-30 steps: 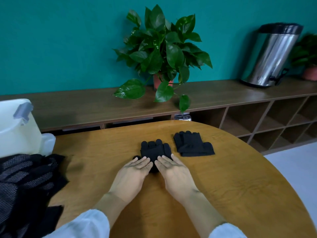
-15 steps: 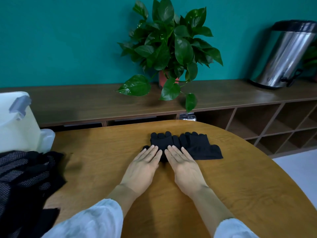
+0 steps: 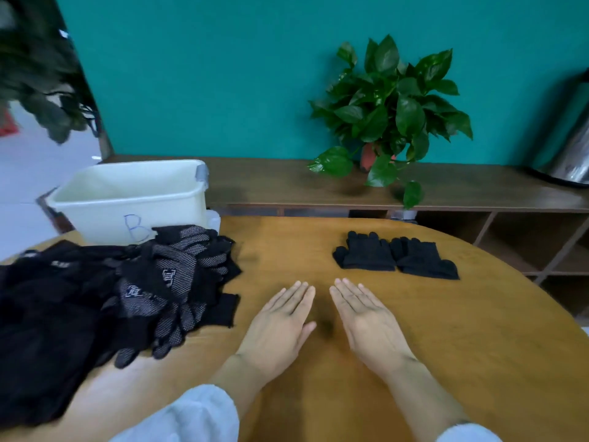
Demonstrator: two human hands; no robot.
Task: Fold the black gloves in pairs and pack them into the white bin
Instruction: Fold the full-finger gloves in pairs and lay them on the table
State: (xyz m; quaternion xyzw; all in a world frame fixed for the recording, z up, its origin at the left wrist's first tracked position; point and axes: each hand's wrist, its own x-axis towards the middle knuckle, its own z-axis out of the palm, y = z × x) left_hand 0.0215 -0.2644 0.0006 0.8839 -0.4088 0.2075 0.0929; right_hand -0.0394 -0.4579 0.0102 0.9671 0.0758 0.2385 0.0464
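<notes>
Both hands flat and empty on the desk; next pair to be drawn from the heap.

Left hand and right hand lie palm-down, fingers straight and together, holding nothing. Two folded pairs sit side by side, touching, beyond the right hand. Loose glove pile lies to the left, just in front of the white bin, whose inside is hidden from view. Judgement: pick two matching gloves, stack them palm to palm with the fingertips aligned, smooth flat, then fold once so the bundle holds in the bin.
</notes>
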